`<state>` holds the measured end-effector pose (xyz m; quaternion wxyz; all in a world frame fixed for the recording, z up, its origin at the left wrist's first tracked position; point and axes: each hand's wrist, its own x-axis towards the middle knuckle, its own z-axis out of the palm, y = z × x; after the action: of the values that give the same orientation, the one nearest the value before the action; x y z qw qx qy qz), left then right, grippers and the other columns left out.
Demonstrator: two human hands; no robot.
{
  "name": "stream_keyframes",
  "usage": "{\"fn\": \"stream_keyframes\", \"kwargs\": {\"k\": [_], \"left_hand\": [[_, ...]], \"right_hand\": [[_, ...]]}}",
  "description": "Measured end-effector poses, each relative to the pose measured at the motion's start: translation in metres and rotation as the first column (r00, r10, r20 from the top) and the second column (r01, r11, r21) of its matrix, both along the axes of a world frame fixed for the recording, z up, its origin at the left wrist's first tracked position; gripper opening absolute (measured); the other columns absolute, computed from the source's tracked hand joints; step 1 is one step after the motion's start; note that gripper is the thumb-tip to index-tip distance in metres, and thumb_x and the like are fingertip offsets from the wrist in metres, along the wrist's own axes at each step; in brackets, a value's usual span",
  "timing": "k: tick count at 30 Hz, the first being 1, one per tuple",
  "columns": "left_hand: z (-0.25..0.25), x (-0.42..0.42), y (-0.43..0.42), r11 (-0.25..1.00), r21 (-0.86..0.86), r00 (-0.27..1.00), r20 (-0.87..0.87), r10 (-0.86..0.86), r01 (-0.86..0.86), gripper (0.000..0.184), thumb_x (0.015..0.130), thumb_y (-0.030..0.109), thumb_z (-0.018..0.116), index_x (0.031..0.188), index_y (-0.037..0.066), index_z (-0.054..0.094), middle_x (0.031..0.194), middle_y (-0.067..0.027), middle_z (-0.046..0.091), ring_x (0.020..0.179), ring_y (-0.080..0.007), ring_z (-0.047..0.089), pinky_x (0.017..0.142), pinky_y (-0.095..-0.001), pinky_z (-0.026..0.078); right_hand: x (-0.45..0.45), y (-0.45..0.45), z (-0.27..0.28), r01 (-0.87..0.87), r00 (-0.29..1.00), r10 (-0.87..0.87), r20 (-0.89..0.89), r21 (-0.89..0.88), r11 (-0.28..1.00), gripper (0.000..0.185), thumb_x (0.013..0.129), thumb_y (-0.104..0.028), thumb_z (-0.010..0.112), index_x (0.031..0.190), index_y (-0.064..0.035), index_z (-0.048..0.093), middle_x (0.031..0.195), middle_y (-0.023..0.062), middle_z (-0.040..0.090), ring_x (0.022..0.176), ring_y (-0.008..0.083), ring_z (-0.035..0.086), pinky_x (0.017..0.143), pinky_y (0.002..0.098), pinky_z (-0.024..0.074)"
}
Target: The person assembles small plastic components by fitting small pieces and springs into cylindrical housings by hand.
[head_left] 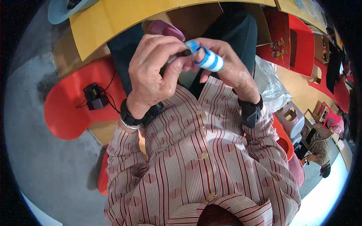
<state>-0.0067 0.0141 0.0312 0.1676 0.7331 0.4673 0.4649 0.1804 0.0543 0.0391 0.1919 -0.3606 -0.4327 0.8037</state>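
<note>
My left hand [154,67] is closed in a pinch, with a small dark object [184,53] at its fingertips. Close against it, my right hand [230,64] has its fingers bent together. A blue and white striped band [212,61] wraps around the thumb side of my right hand. One blue end [191,46] of it, slightly blurred, shows between the fingertips of both hands. Both hands are above my lap, and some fingertips are hidden behind others.
A yellow table edge [124,19] curves along the top. Left is a red stool [68,101] bearing a black device [94,96] with cables. At right are a clear plastic bag [271,84], red bins [301,45], a grey stool [292,120] and another person [320,150].
</note>
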Motion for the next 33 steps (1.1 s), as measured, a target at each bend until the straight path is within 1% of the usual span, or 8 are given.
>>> {"fn": "stream_keyframes", "kwargs": {"k": [4, 5, 12, 16, 22, 25, 28, 33], "left_hand": [[0.01, 0.006, -0.008, 0.957, -0.277, 0.991, 0.081, 0.108, -0.081, 0.015, 0.075, 0.005, 0.068, 0.089, 0.002, 0.063, 0.08, -0.0097, 0.063, 0.066, -0.0222, 0.061, 0.059, -0.0294, 0.048], [0.01, 0.008, -0.008, 0.961, -0.264, 0.993, 0.064, 0.104, -0.083, 0.015, 0.075, 0.004, 0.068, 0.089, 0.002, 0.063, 0.079, -0.0097, 0.063, 0.065, -0.0219, 0.061, 0.058, -0.0294, 0.048], [0.007, 0.014, -0.005, 0.976, -0.198, 0.995, -0.003, 0.095, -0.093, 0.017, 0.074, 0.003, 0.068, 0.089, 0.003, 0.062, 0.076, -0.0098, 0.062, 0.064, -0.0225, 0.061, 0.056, -0.0315, 0.048], [0.013, 0.014, -0.007, 0.951, -0.297, 0.996, -0.008, 0.092, -0.09, 0.017, 0.074, 0.003, 0.068, 0.091, 0.003, 0.063, 0.078, -0.0106, 0.063, 0.066, -0.0226, 0.062, 0.06, -0.0313, 0.05], [0.017, 0.009, -0.009, 0.817, -0.576, 0.985, 0.147, 0.091, 0.011, 0.02, 0.077, 0.004, 0.068, 0.096, 0.001, 0.063, 0.08, -0.012, 0.065, 0.069, -0.0194, 0.065, 0.064, -0.029, 0.051], [0.017, 0.007, -0.008, 0.781, -0.622, 0.975, 0.201, 0.098, 0.05, 0.021, 0.078, 0.005, 0.068, 0.097, 0.0, 0.063, 0.079, -0.0116, 0.066, 0.07, -0.0161, 0.065, 0.064, -0.0275, 0.051], [0.017, 0.004, -0.009, 0.742, -0.662, 0.966, 0.246, 0.08, 0.107, 0.018, 0.082, 0.003, 0.066, 0.098, -0.003, 0.063, 0.084, -0.0004, 0.063, 0.074, -0.0048, 0.055, 0.068, -0.0196, 0.046], [0.013, 0.0, -0.007, 0.687, -0.69, 0.925, 0.375, 0.068, 0.229, 0.019, 0.084, 0.001, 0.064, 0.102, -0.003, 0.061, 0.09, -0.0013, 0.062, 0.08, -0.0056, 0.056, 0.073, -0.0197, 0.046]], "right_hand": [[0.007, -0.002, -0.003, 0.333, 0.937, -0.35, 0.003, 0.302, 0.893, 0.031, 0.087, -0.023, 0.065, 0.113, -0.0064, 0.059, 0.095, 0.0026, 0.065, 0.083, 0.0077, 0.061, 0.062, 0.0214, 0.0515], [0.008, -0.002, -0.004, 0.35, 0.935, -0.353, -0.045, 0.285, 0.892, 0.031, 0.085, -0.011, 0.066, 0.116, -0.0066, 0.058, 0.097, 0.0017, 0.064, 0.086, 0.0077, 0.061, 0.066, 0.0218, 0.0514], [-0.003, -0.003, -0.003, 0.232, 0.96, -0.281, -0.003, 0.572, 0.786, 0.034, 0.082, -0.004, 0.069, 0.115, -0.0049, 0.059, 0.095, 0.0025, 0.064, 0.09, 0.0099, 0.061, 0.081, 0.0243, 0.0501], [-0.003, -0.002, 0.0, 0.206, 0.961, -0.275, 0.037, 0.568, 0.797, 0.032, 0.082, -0.003, 0.069, 0.113, -0.0047, 0.06, 0.094, 0.0025, 0.065, 0.089, 0.0094, 0.061, 0.082, 0.0246, 0.0501], [0.0, 0.005, -0.007, 0.243, 0.97, -0.237, -0.053, 0.28, 0.929, 0.032, 0.081, -0.005, 0.07, 0.112, -0.0062, 0.061, 0.095, 0.0016, 0.065, 0.087, 0.0082, 0.06, 0.081, 0.0244, 0.0499], [0.0, 0.005, -0.015, 0.235, 0.971, -0.233, -0.052, 0.394, 0.889, 0.031, 0.081, -0.006, 0.071, 0.111, -0.0062, 0.062, 0.093, 0.001, 0.066, 0.085, 0.0078, 0.061, 0.08, 0.0238, 0.0497], [-0.002, 0.007, -0.013, 0.236, 0.971, -0.231, -0.061, 0.39, 0.89, 0.029, 0.08, -0.005, 0.07, 0.108, -0.0045, 0.06, 0.093, 0.0039, 0.066, 0.082, 0.0109, 0.063, 0.075, 0.0263, 0.0537], [0.0, 0.012, -0.011, 0.192, 0.981, -0.189, -0.047, 0.397, 0.898, 0.031, 0.08, -0.005, 0.07, 0.109, -0.0041, 0.06, 0.093, 0.0041, 0.066, 0.085, 0.0111, 0.063, 0.079, 0.0272, 0.053]]}}
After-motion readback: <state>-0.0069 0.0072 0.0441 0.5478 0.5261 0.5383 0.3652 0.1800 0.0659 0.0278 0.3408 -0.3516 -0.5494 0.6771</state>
